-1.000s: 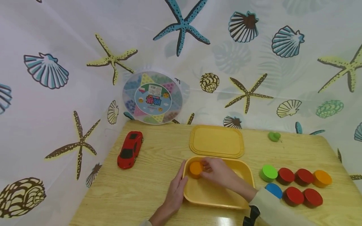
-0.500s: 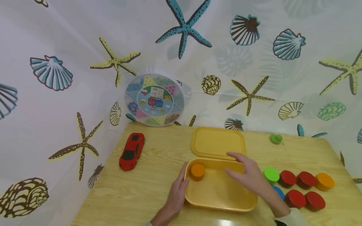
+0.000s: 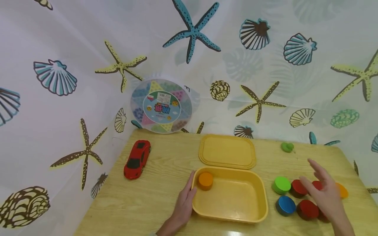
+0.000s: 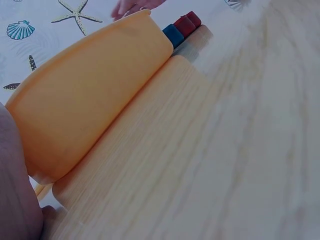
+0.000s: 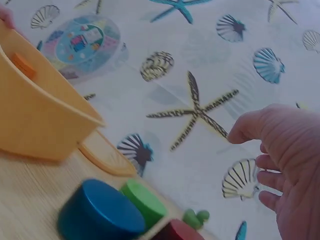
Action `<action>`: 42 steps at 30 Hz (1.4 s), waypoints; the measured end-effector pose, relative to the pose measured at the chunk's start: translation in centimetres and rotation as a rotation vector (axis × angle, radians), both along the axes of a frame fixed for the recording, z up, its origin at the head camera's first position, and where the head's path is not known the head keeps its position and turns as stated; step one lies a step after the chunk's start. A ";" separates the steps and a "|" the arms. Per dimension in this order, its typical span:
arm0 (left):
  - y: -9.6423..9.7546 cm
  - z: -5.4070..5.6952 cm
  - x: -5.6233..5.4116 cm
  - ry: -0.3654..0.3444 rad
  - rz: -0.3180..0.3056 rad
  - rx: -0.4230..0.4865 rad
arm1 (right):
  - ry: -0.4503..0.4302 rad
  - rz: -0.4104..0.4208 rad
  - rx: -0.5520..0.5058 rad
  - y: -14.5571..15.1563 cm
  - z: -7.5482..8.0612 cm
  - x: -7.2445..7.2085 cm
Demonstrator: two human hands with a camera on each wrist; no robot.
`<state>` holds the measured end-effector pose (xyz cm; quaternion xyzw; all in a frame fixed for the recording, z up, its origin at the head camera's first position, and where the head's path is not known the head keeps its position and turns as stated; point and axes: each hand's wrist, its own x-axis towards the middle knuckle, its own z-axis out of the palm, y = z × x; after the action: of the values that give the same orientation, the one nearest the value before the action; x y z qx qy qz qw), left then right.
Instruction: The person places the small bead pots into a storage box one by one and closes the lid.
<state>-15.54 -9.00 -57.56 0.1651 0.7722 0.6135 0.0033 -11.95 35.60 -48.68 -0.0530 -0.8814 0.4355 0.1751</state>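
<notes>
My left hand [image 3: 183, 205] rests with straight fingers along the left wall of a yellow plastic tub [image 3: 231, 201]. Inside the tub, an orange cylinder block [image 3: 205, 181] sits in the back left corner. My right hand [image 3: 329, 196] is at the right, fingers spread and holding nothing, over a group of cylinder blocks. A green block [image 3: 281, 185], a blue block [image 3: 285, 206] and red blocks [image 3: 307, 209] show beside it. Partly behind the hand is another orange block [image 3: 343, 190]. In the right wrist view, the blue block [image 5: 100, 210] stands close to the camera.
A yellow lid [image 3: 227, 151] lies flat behind the tub. To the left is a red toy car [image 3: 137, 159]; a small green duck [image 3: 287, 147] sits at the back right. A round game board [image 3: 161, 106] leans on the patterned curtain behind the wooden table.
My right hand has let go of the orange block in the tub, lifted out and moved right over the other blocks. My left hand stays at the tub's left wall.
</notes>
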 end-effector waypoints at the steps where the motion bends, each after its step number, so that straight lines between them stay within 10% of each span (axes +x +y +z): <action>1: 0.0 0.0 0.0 -0.003 -0.001 0.001 | 0.001 -0.068 -0.047 0.9 -0.3 0.2; 9: 0.1 0.1 -0.1 -0.010 -0.004 0.011 | -0.071 -0.485 -0.266 7.6 -3.7 2.0; 18: 0.0 0.1 0.0 -0.042 0.007 -0.009 | -0.215 -0.475 -0.445 10.0 -8.3 3.1; 27: 0.2 -0.1 -0.1 -0.038 -0.006 0.007 | -0.302 -0.414 -0.191 10.1 -8.5 2.6; 42: -0.3 -0.1 0.0 -0.054 -0.014 0.010 | -0.293 -0.482 -0.054 9.6 -9.2 1.4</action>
<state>-15.56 -9.29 -57.61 0.1536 0.7676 0.6216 0.0276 -10.52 45.15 -57.86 -0.3282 -0.8474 0.3921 0.1430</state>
